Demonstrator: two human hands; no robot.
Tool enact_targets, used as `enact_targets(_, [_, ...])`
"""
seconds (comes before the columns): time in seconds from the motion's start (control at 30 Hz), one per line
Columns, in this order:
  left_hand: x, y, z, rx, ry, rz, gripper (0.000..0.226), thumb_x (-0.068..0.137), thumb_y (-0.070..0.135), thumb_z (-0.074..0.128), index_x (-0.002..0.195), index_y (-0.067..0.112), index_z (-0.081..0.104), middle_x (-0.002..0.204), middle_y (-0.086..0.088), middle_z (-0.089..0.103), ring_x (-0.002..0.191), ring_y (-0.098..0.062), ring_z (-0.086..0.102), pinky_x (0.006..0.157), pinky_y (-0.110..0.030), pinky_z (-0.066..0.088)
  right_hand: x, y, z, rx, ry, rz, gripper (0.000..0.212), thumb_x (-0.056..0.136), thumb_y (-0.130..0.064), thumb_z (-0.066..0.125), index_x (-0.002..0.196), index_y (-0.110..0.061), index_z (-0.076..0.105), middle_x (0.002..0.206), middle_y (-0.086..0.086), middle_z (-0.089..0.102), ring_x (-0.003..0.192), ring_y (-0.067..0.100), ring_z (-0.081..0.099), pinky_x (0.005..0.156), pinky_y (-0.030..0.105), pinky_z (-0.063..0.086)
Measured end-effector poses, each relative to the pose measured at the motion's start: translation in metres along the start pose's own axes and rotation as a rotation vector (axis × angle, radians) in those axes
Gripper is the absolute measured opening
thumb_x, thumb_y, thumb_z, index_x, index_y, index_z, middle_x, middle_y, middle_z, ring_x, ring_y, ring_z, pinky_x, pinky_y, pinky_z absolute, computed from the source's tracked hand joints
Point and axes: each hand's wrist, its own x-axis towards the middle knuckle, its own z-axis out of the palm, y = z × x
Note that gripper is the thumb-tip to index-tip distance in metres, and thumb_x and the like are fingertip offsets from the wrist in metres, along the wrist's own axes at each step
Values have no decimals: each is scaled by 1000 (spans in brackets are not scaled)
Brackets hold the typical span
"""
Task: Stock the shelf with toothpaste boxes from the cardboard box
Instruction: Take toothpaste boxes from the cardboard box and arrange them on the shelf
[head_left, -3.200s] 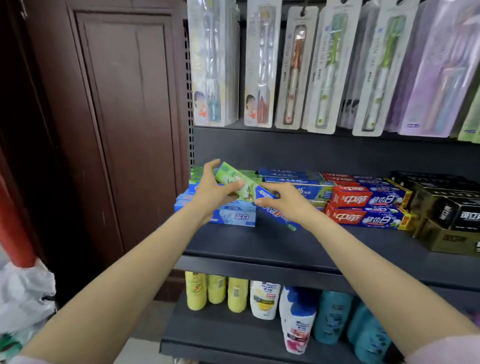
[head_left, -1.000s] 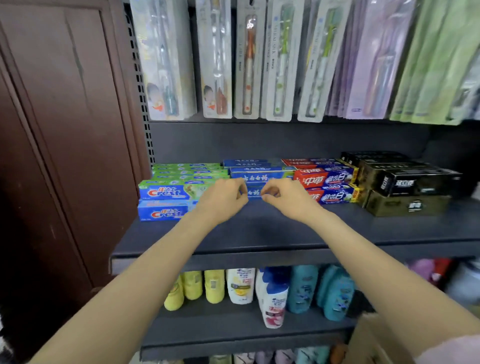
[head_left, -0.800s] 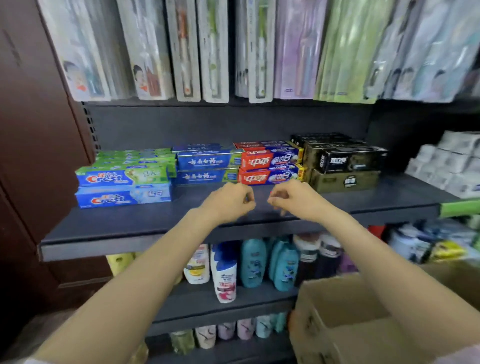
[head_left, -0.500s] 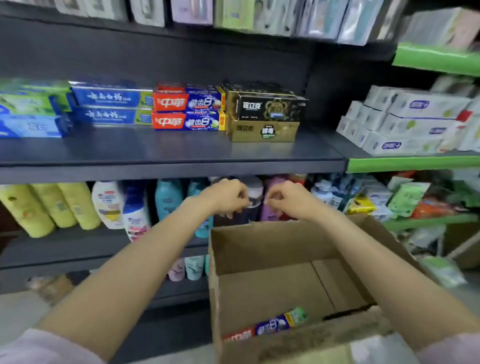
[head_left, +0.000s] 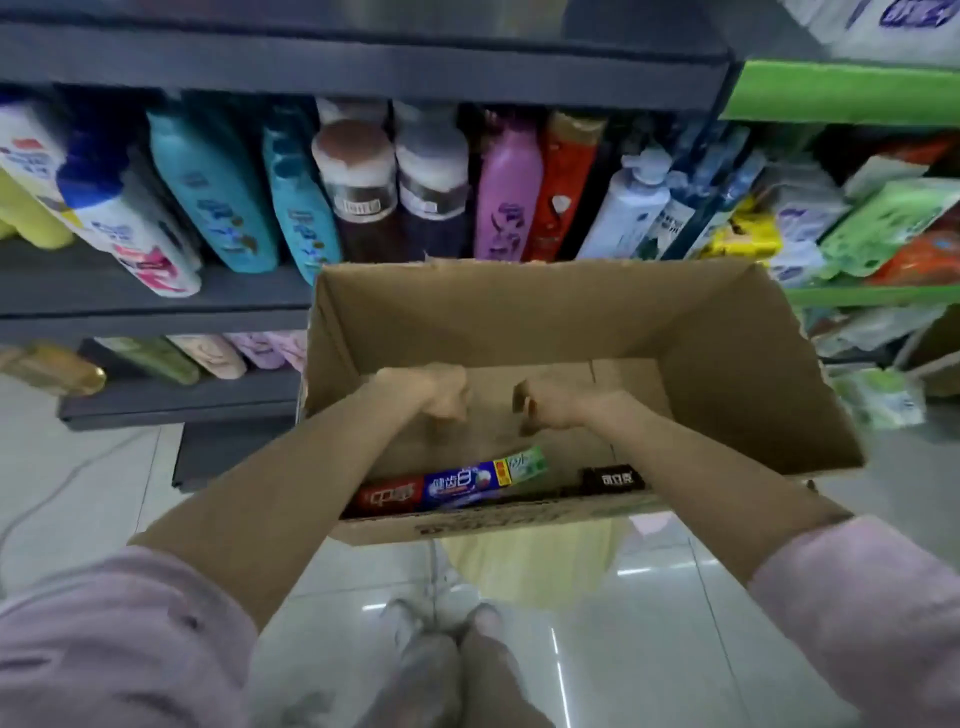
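An open cardboard box stands in front of me, below the shelves. Both hands hang inside it, side by side with a small gap. My left hand and my right hand have their fingers curled and hold nothing. Below them, along the box's near wall, lies a red, blue and green toothpaste box. To its right the end of a black toothpaste box shows. The toothpaste shelf is out of view above.
A dark shelf behind the box carries shampoo bottles. A green-edged shelf at right holds packets. Lower bottles sit near the tiled floor. My feet stand close to the box.
My view has swung down from the toothpaste shelf to the cardboard box. Both hands, empty since the green box was laid on the shelf, have dropped inside the box.
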Motion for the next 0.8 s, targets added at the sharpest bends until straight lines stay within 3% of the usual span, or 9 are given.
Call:
enact_targets(0.1, [23,-8,32,94,-133,-19,65,69,47,73,125,23,50,121,2,56,108,-24,55,95,-44,48,30,10,26,-77,-110,-24,53,82,-18,71,131,-15,50,129,8,55,108,26,56,87,32,46])
enact_targets(0.17, [38,-9,49,150,-189,-11,95,58,57,79,135,22,36,133,-1,49,117,-27,50,99,-45,45,48,16,42,-87,-176,-57,61,79,-17,73,134,-19,47,135,6,52,117,26,53,96,36,45])
enact_targets(0.23, [48,-10,64,188,-232,-9,108,61,53,81,145,17,23,145,-7,39,126,-29,44,102,-41,41,62,17,58,-145,-232,-110,72,74,-18,76,138,-19,43,141,7,47,125,27,48,103,38,41])
enact_targets(0.37, [56,-13,76,178,-272,-46,68,73,38,76,128,8,48,128,-10,55,113,-27,55,93,-35,47,76,16,74,-332,-262,-210,87,71,-28,80,142,-10,34,146,17,34,133,33,34,107,37,34])
enact_targets(0.43, [61,-20,78,104,-225,-77,53,80,34,70,122,6,53,125,-14,58,111,-29,57,91,-34,46,79,15,75,-352,-232,-245,76,74,-28,78,137,-6,41,141,18,40,129,32,40,101,33,36])
enact_targets(0.53, [64,-37,77,-108,-66,-165,61,82,28,69,134,9,41,134,-15,51,119,-30,52,98,-35,43,84,17,71,-361,-139,-276,60,76,-22,75,128,-7,50,134,14,49,121,29,49,94,32,41])
enact_targets(0.63, [61,-47,69,-341,120,-221,69,84,21,67,141,7,30,139,-15,47,124,-31,47,98,-32,38,82,23,63,-392,-29,-196,68,76,-19,75,134,-10,41,135,14,46,120,32,50,91,36,44])
enact_targets(0.8, [47,-40,45,-517,368,-182,64,83,23,68,135,7,35,132,-14,53,119,-29,51,88,-29,40,77,31,47,-92,18,-9,77,77,-30,74,138,-10,32,132,14,53,119,32,52,83,31,42])
